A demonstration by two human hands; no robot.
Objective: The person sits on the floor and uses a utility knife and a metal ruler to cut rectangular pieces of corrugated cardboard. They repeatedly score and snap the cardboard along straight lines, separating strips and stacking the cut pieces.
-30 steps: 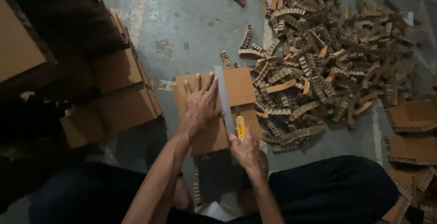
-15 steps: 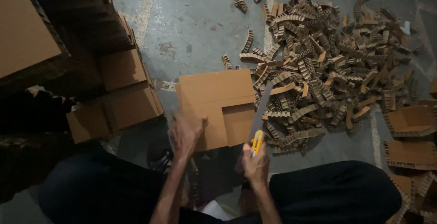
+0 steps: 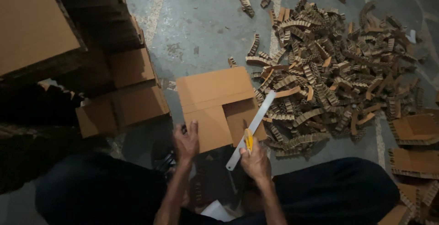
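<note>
Just below the middle of the frame, the cardboard sheet is lying flat on the grey floor, with a cut-out notch at its lower right corner. The left hand is resting at the sheet's lower left edge, fingers close together and curled over the edge, thumb pointing up onto the board. The right hand is sitting just below the notch, closed in a fist around a yellow knife whose tip is pointing up toward the sheet. A metal ruler is lying beside that hand, its long axis slanting from the lower left to the upper right, crossing the right edge of the sheet and running out toward the pile of cardboard strips filling the upper right of the frame. The sheet is lying straight above both hands; the left one is already touching it, and the right one is nearer the ruler. Folded cartons are stacked at the left. Compared with half a second ago, the ruler is now showing plainly across the sheet's right side, the left hand is sitting further up against the board's edge, and the right hand is staying low with the knife.
</note>
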